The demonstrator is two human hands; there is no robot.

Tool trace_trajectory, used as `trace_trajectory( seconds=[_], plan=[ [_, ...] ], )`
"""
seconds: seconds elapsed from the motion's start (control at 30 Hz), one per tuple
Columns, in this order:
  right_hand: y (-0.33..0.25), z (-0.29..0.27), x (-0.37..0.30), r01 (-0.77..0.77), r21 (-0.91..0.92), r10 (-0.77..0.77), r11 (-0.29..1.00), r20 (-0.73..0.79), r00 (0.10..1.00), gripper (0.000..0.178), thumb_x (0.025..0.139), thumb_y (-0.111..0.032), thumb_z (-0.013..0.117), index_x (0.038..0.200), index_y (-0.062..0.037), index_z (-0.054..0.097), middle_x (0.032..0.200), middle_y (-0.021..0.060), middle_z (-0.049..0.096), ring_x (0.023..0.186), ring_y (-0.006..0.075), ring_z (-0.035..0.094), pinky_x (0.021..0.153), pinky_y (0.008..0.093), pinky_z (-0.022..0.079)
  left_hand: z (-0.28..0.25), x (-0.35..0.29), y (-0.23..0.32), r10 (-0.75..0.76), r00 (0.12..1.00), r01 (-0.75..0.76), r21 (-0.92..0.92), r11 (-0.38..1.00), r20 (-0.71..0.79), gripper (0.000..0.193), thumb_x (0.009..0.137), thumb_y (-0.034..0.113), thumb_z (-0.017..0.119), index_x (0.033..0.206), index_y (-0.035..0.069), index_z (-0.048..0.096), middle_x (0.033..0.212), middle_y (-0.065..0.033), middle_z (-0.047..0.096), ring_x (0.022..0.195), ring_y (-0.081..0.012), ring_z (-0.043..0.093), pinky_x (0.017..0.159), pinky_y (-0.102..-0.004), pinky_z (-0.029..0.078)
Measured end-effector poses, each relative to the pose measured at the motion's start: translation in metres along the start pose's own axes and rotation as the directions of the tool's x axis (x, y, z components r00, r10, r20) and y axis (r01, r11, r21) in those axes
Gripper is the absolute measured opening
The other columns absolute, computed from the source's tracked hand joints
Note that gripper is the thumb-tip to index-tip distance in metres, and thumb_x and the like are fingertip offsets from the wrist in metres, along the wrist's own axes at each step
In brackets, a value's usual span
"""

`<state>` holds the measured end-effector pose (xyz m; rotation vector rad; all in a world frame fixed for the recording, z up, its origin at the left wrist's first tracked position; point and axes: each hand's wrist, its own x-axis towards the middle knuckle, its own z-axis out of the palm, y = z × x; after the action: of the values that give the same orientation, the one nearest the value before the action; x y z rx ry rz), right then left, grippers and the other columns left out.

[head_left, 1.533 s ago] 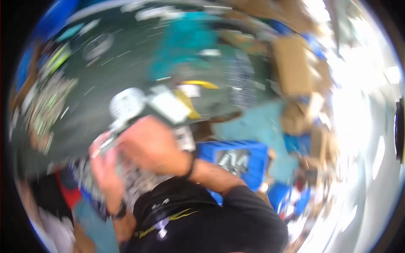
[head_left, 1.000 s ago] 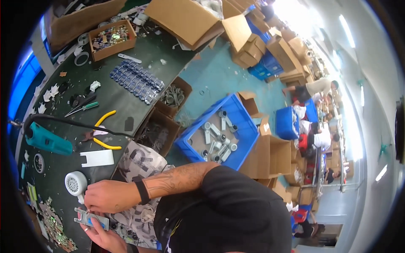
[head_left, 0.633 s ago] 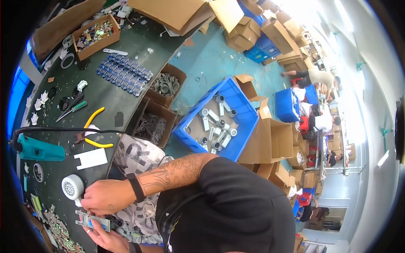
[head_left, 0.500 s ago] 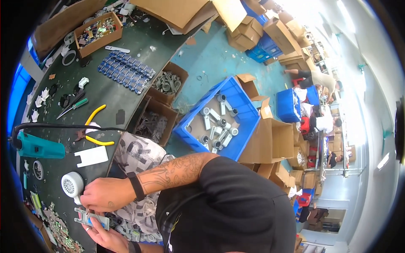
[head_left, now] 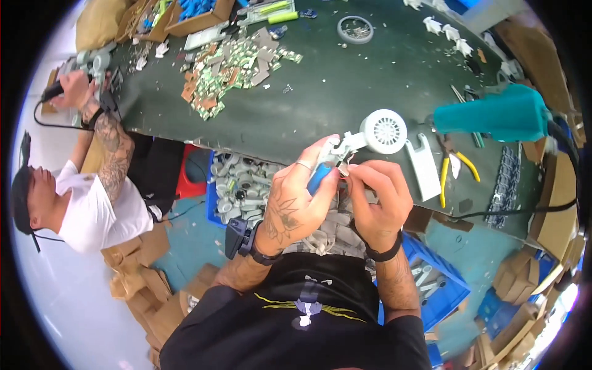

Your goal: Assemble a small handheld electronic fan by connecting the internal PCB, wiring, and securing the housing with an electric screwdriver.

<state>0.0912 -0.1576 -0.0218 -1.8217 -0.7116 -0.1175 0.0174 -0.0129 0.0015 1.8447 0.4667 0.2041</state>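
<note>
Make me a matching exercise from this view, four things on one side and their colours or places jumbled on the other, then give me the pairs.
Column one:
1. pliers
2. corded tool
3. blue piece
4. scrap pile

Column two:
A. held in the left hand
B. green, brown and grey
C. yellow handles
D. teal body

Right pairs: 1-C, 2-D, 3-A, 4-B.
</note>
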Motion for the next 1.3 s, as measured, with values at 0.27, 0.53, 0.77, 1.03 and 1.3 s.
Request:
trace_trajectory(
  seconds=[0.27, 0.53, 0.77, 1.03, 1.3],
  plan=[
    [0.008, 0.008, 0.002, 0.078, -0.032, -0.079, 0.996, -0.02, 0.997, 0.033, 0.078, 0.011, 0.082, 0.107, -0.0048, 0.076, 0.097, 0.0102, 0.073, 0.082, 0.0256, 0.071, 0.067, 0.0331, 0.056, -0.004, -0.003, -0.007, 0.011, 0.997, -0.009, 0.03, 1.0, -0.076, 0.049, 0.093, 0.005, 0.071, 0.141, -0.001, 0.062, 0.097, -0.0213, 0.077, 0.084, -0.0355, 0.078, 0.076, -0.0376, 0.06],
    [0.01, 0.01, 0.001, 0.12, -0.044, -0.12, 0.992, -0.008, 0.993, 0.03, 0.077, 0.009, 0.082, 0.103, -0.0054, 0.077, 0.096, 0.0093, 0.074, 0.082, 0.0262, 0.071, 0.067, 0.0342, 0.055, -0.008, -0.003, -0.003, 0.03, 0.999, -0.027, 0.143, 0.989, -0.019, 0.049, 0.095, -0.003, 0.067, 0.143, 0.001, 0.063, 0.103, -0.0127, 0.08, 0.08, -0.0139, 0.076, 0.073, -0.0287, 0.061],
    [0.009, 0.009, 0.0, 0.123, -0.04, -0.123, 0.992, 0.003, 0.992, 0.031, 0.076, 0.009, 0.081, 0.102, -0.0056, 0.076, 0.095, 0.009, 0.074, 0.08, 0.0264, 0.07, 0.067, 0.0347, 0.054, -0.003, -0.006, -0.002, 0.103, 0.994, -0.1, 0.079, 0.992, -0.039, 0.047, 0.093, -0.004, 0.068, 0.14, 0.0, 0.065, 0.106, -0.0144, 0.077, 0.082, -0.0135, 0.073, 0.074, -0.0291, 0.058],
    [0.011, 0.011, 0.0, 0.121, -0.039, -0.121, 0.992, -0.003, 0.993, 0.032, 0.076, 0.009, 0.081, 0.104, -0.006, 0.075, 0.094, 0.009, 0.074, 0.08, 0.0263, 0.07, 0.067, 0.0348, 0.054, -0.004, -0.005, 0.0, 0.067, 0.997, -0.066, 0.039, 0.997, -0.031, 0.046, 0.091, -0.002, 0.071, 0.137, 0.0, 0.065, 0.11, -0.0194, 0.075, 0.094, -0.0352, 0.076, 0.082, -0.038, 0.06],
    [0.01, 0.011, -0.002, 0.096, -0.042, -0.096, 0.994, 0.0, 0.995, 0.03, 0.077, 0.008, 0.081, 0.103, -0.0053, 0.076, 0.094, 0.0097, 0.073, 0.079, 0.0265, 0.069, 0.066, 0.0346, 0.054, -0.003, -0.007, -0.004, 0.094, 0.995, -0.091, 0.075, 0.993, -0.031, 0.045, 0.095, -0.003, 0.068, 0.139, 0.001, 0.066, 0.105, -0.0125, 0.077, 0.08, -0.0124, 0.072, 0.073, -0.0281, 0.058]
  ],
)
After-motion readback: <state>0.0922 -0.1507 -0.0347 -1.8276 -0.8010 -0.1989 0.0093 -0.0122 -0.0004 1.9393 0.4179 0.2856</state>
